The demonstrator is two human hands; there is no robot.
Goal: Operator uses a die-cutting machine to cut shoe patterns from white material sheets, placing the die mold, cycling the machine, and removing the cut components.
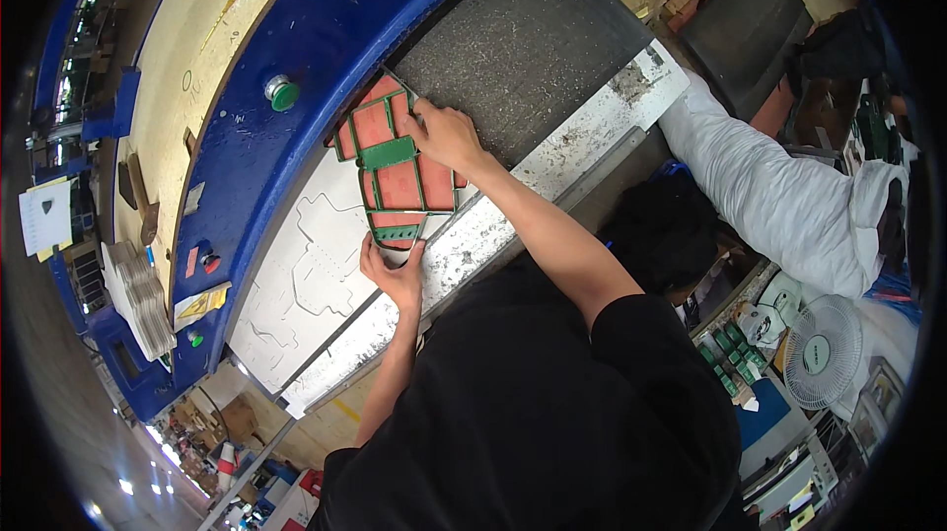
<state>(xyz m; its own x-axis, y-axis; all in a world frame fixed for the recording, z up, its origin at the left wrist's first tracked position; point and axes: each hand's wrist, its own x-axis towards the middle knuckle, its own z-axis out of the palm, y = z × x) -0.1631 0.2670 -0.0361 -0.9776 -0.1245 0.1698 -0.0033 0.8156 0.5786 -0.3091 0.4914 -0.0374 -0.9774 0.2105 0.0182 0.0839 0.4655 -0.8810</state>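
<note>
A cutting die (391,154) with a green frame, green crossbars and red surfaces between them lies on the machine's bed. My right hand (446,137) has its fingers curled over the die's right edge, close to the dark belt. Down at the narrow near end, my left hand (395,277) grips the die's corner between thumb and fingers. To the left of the die, and partly beneath it, spreads a white sheet (306,270) with curved outlines cut or drawn in it.
A blue machine beam (340,13) arches over the bed, carrying a green button (283,94). The dark, speckled belt (523,43) extends to the far right, along a scuffed metal edge (434,280). White wrapped material (779,196) and a fan (824,352) stand at the right.
</note>
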